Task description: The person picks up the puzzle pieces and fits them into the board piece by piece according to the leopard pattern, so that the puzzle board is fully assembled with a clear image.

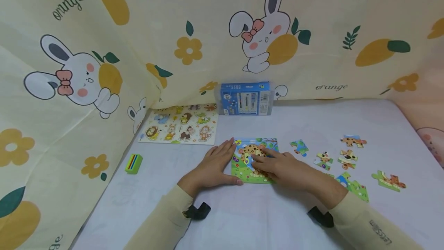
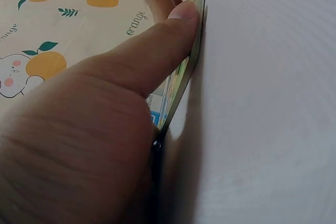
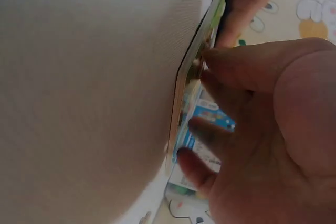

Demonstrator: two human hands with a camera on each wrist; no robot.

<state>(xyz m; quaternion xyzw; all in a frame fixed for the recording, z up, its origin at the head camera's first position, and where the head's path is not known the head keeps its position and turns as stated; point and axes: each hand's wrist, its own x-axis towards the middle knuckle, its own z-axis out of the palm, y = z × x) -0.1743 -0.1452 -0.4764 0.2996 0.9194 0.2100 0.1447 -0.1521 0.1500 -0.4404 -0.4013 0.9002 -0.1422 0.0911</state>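
A small puzzle board (image 1: pixel 239 169) lies on the table, its picture a spotted leopard on green grass under a blue sky. My left hand (image 1: pixel 216 168) rests at its left side, fingers stretched along the left edge and thumb (image 2: pixel 184 22) against the near edge. Across the right half reaches my right hand (image 1: pixel 286 168), its extended fingertips on the leopard. In the right wrist view those fingers (image 3: pixel 210 135) are spread over the board's face, with no loose piece showing between them. The right hand covers part of the picture.
Several loose puzzle pieces (image 1: pixel 388 181) are scattered to the right, some beside the right forearm. An animal picture board (image 1: pixel 177 126) lies at the back left. A blue box (image 1: pixel 245 98) stands against the printed cloth backdrop. A green striped block (image 1: pixel 133 164) sits far left.
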